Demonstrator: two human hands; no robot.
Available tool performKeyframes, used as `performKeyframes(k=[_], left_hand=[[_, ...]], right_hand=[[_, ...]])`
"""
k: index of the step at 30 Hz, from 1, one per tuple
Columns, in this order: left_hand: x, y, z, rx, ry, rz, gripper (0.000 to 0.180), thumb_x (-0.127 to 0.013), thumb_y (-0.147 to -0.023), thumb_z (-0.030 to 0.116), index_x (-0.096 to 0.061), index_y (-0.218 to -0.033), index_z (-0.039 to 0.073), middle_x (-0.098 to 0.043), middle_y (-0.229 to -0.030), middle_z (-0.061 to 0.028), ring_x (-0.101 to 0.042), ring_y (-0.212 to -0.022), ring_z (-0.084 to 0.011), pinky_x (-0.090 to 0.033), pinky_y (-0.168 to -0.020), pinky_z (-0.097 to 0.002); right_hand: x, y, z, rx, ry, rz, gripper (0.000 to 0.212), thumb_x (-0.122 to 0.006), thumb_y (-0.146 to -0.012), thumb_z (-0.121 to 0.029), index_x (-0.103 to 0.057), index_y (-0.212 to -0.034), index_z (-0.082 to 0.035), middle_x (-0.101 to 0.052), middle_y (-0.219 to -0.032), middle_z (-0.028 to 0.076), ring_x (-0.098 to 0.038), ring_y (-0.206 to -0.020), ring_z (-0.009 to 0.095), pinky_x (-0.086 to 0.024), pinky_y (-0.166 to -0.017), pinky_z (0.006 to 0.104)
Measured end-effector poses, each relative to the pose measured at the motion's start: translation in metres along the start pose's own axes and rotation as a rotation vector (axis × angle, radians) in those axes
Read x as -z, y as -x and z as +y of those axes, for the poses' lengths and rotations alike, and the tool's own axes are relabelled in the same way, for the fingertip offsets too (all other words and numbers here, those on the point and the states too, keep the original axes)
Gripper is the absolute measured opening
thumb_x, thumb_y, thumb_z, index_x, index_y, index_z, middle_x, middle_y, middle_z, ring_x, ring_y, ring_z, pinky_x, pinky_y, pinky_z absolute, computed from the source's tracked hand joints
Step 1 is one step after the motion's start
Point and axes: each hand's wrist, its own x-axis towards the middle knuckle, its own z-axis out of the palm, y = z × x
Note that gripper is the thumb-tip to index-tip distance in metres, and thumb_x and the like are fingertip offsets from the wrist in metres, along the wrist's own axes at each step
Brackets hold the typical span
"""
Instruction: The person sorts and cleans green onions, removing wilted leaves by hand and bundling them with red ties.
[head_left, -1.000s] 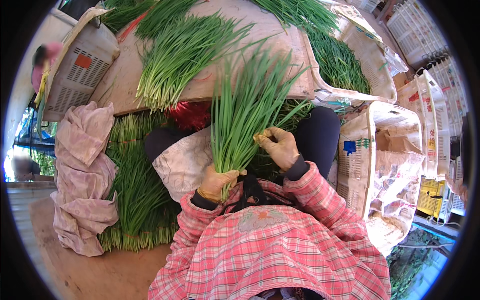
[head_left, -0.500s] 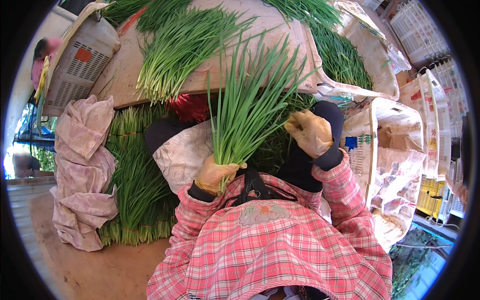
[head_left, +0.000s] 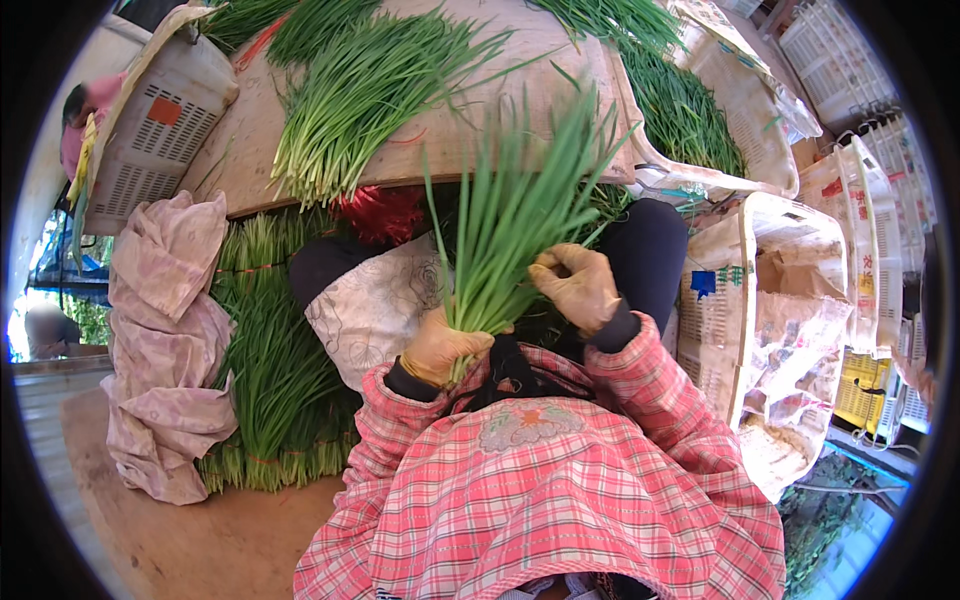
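A bunch of green Chinese chives [head_left: 515,230] stands tilted in front of me, its leaf tips blurred and fanned out toward the board. My left hand [head_left: 438,350], in a tan glove, is closed round the lower stalks. At the right side of the bunch is my gloved right hand [head_left: 582,290], thumb and fingertips pinched together at the leaves. Whatever lies in that pinch is too small to make out. A pale patterned cloth [head_left: 365,315] covers my left knee, and red ties [head_left: 380,215] hang beyond it at the board's edge.
Loose chives [head_left: 370,100] lie on the wooden board [head_left: 510,110] ahead. Tied chive bundles [head_left: 275,375] are stacked at left beside a crumpled cloth [head_left: 165,330]. White crates [head_left: 165,130] stand at left and right, one holding chives [head_left: 685,110]. Another person [head_left: 75,125] is at far left.
My right hand has moved left and inward from beside the right knee to the bunch, its fingers now pinched. The bunch has shifted slightly right and its leaves are blurred.
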Motion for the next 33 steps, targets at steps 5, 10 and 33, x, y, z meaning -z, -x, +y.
performKeyframes(k=[5, 10, 33], left_hand=[[-0.003, -0.006, -0.019, -0.007, -0.125, -0.052, 0.049, -0.062, -0.073, -0.008, -0.051, -0.12, 0.0, -0.065, -0.1, -0.0086, -0.06, -0.079, -0.0125, -0.05, -0.069, -0.0254], [0.0, 0.013, 0.0, -0.054, -0.086, -0.067, 0.047, -0.065, -0.075, -0.008, -0.052, -0.119, 0.002, -0.064, -0.105, -0.0089, -0.061, -0.09, -0.0153, -0.049, -0.079, -0.0287], [0.016, 0.029, 0.006, 0.024, 0.059, -0.001, 0.051, -0.061, -0.075, -0.011, -0.049, -0.124, -0.001, -0.062, -0.099, -0.0128, -0.053, -0.06, -0.0132, -0.043, -0.052, -0.0253]], right_hand=[[0.032, -0.008, -0.015, 0.544, 0.832, 0.049, 0.012, -0.065, -0.071, -0.008, -0.055, -0.069, -0.003, -0.052, -0.064, 0.011, -0.055, -0.053, 0.027, -0.045, -0.049, 0.0359], [0.096, -0.036, -0.005, 0.286, 0.644, 0.381, 0.013, -0.066, -0.076, -0.012, -0.057, -0.072, -0.004, -0.057, -0.064, 0.01, -0.059, -0.058, 0.024, -0.047, -0.054, 0.0349], [0.097, -0.054, -0.052, 0.049, -0.458, 0.247, 0.02, -0.06, -0.091, -0.02, -0.067, -0.085, -0.001, -0.065, -0.074, 0.001, -0.05, -0.063, 0.006, -0.042, -0.057, 0.0219]])
